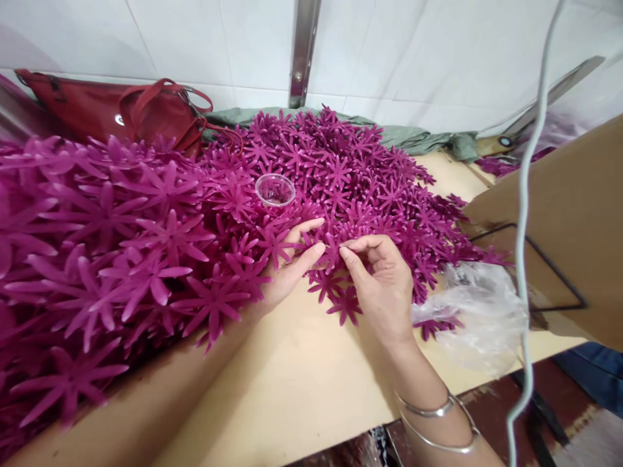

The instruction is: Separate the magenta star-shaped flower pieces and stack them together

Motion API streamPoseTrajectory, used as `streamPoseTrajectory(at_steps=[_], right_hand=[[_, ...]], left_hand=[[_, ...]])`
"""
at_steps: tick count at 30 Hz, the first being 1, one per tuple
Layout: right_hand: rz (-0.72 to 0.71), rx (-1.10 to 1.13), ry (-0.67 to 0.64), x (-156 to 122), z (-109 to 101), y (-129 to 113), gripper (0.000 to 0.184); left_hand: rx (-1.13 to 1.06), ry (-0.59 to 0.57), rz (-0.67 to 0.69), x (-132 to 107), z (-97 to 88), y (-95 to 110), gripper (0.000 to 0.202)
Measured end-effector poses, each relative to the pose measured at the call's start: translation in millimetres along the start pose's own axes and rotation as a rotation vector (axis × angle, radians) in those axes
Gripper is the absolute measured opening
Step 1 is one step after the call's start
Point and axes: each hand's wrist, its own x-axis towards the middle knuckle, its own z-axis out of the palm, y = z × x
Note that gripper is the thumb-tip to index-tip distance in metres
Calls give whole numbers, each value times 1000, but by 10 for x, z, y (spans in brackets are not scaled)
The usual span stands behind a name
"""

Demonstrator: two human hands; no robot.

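A large heap of magenta fabric flower petals (146,214) covers the left and back of the beige worktable (292,389). My left hand (292,259) rests at the edge of the heap, fingers pinching a petal piece (332,250). My right hand (382,285), with silver bangles on the wrist, meets it, thumb and forefinger pinched on the same petal piece. Loose petals (341,301) lie on the table just under both hands.
A small clear plastic cup (275,189) sits on the heap behind the hands. A red handbag (121,110) lies at the back left. A crumpled clear plastic bag (477,311) and a cardboard box (574,220) stand right. A grey cable (523,214) hangs down.
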Motion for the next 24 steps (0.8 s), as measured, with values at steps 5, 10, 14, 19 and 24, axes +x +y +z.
streamPoseTrajectory(at_steps=[5,10,14,19,24], right_hand=[[-79,-151,27,-46,-8,-26,5],[-149,-320,48,-82,-6,-54,8],[-175,-365,-11,-69,7,-67,15],[-152,-309,-61,-63,16,-83,15],[-224,-288,-47,-45,-3,-68,7]], left_hand=[[-9,-127,-1,-35,27,14,47],[19,-30,-15,-28,42,-2,42],[-22,-17,-45,-4,31,30,21],[-14,-34,-102,-3,25,69,17],[-48,-8,-103,3,36,107,23]])
